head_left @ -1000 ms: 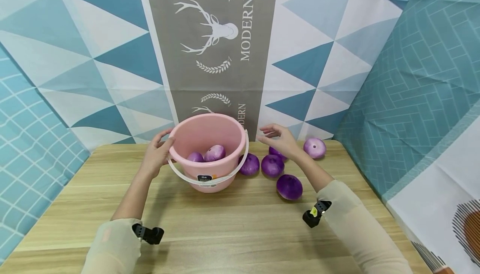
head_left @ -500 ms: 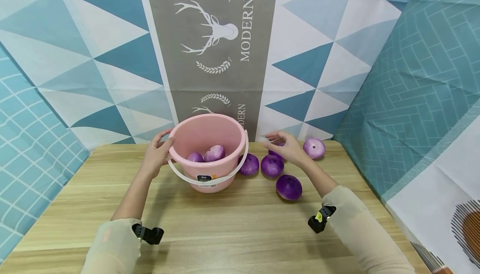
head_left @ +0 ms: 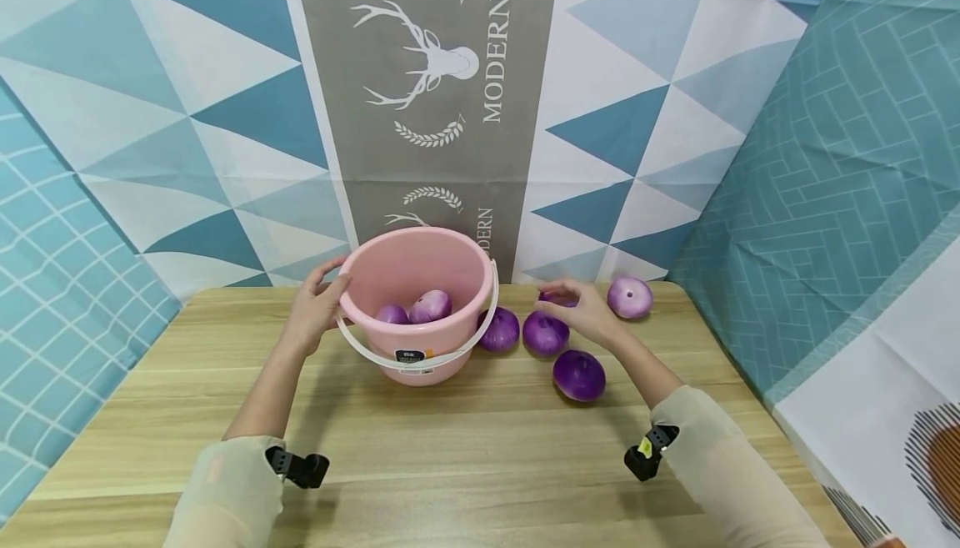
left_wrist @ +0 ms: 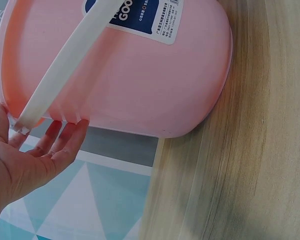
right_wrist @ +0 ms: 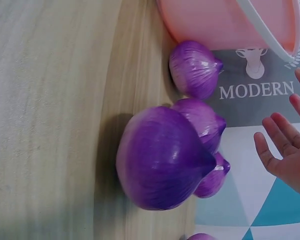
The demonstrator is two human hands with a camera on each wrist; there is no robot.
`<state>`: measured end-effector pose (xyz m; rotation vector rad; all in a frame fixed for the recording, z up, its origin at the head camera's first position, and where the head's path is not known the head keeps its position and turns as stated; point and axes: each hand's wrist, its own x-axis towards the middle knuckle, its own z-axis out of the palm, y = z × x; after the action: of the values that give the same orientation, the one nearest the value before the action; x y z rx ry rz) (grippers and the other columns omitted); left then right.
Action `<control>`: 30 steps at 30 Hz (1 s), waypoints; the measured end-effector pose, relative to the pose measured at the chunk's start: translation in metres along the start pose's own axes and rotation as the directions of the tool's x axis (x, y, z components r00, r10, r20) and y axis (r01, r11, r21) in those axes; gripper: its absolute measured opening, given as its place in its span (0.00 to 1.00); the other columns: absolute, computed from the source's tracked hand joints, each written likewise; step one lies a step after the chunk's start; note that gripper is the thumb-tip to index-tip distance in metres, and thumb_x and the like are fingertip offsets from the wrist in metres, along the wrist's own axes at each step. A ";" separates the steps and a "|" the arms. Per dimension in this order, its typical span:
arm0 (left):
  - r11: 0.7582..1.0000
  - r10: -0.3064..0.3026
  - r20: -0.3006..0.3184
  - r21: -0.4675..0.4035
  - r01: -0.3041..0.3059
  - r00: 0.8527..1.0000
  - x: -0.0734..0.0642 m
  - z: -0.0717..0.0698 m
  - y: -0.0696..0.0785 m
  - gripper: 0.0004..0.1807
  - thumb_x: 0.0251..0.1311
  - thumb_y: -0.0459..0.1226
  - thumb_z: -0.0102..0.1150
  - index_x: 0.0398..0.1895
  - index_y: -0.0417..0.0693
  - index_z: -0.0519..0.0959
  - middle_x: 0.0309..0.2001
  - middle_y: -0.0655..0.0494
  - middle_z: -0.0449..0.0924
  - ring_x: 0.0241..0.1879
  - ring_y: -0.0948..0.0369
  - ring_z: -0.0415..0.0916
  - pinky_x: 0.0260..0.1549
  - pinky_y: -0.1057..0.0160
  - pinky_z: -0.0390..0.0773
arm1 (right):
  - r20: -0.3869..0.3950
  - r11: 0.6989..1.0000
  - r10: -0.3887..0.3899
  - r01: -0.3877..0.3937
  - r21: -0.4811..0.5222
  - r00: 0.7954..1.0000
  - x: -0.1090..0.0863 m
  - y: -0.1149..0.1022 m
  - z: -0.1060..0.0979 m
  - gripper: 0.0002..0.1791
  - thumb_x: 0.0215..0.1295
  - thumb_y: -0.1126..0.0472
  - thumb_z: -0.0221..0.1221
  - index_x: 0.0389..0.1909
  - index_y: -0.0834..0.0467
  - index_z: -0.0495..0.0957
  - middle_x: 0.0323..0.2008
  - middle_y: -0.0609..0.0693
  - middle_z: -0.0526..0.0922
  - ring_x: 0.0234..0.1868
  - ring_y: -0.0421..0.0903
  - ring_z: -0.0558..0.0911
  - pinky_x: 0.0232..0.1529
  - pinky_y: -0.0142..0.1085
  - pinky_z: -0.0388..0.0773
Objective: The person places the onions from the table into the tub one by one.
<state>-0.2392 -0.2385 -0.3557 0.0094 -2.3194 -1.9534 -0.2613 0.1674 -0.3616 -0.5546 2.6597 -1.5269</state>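
Observation:
A pink bucket [head_left: 431, 348] with a white handle [head_left: 420, 364] stands on the table, tilted toward me. My left hand [head_left: 311, 310] grips its left rim, thumb at the edge and fingers against the outer wall, as the left wrist view shows. Inside the bucket lie a pale purple onion [head_left: 430, 306] and a second onion [head_left: 392, 314], partly hidden. My right hand [head_left: 588, 314] hovers over an onion [head_left: 551, 297] at the back, partly covering it, with loosely bent fingers and nothing held. Nearby sit a purple onion [head_left: 546, 333], a darker onion [head_left: 579, 375] and one beside the bucket [head_left: 498, 331].
A pale onion [head_left: 630, 297] sits at the table's back right. The wooden table [head_left: 450, 465] ends at a patterned cloth wall [head_left: 420, 148] behind. Blue-green cloth [head_left: 847, 156] hangs on the right side, and blue checked cloth [head_left: 67, 281] on the left.
My right hand has moved a little right and down, away from the bucket and over the back onion. The left hand, the bucket and the onions have stayed in place.

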 end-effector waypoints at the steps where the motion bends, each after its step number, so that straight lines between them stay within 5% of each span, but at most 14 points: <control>1: 1.000 -0.001 0.000 0.000 0.001 1.000 0.000 0.000 0.000 0.31 0.68 0.48 0.45 0.70 0.48 0.55 0.50 0.41 0.65 0.26 0.71 0.76 0.27 0.67 0.85 | -0.001 1.000 0.000 0.000 -0.003 1.000 -0.001 0.001 0.000 0.24 0.58 0.51 0.63 0.53 0.58 0.75 0.50 0.56 0.80 0.54 0.54 0.78 0.57 0.47 0.77; 30: 1.000 -0.007 -0.001 0.009 0.007 1.000 -0.001 0.000 0.002 0.31 0.68 0.48 0.45 0.70 0.49 0.55 0.51 0.40 0.65 0.27 0.70 0.77 0.28 0.67 0.85 | -0.008 0.994 0.082 -0.082 -0.068 0.997 -0.020 0.032 -0.008 0.28 0.57 0.49 0.64 0.53 0.62 0.76 0.50 0.60 0.79 0.50 0.54 0.78 0.54 0.46 0.77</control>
<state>-0.2381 -0.2382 -0.3542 0.0192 -2.3302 -1.9457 -0.2532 0.1949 -0.3877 -0.4384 2.7111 -1.4225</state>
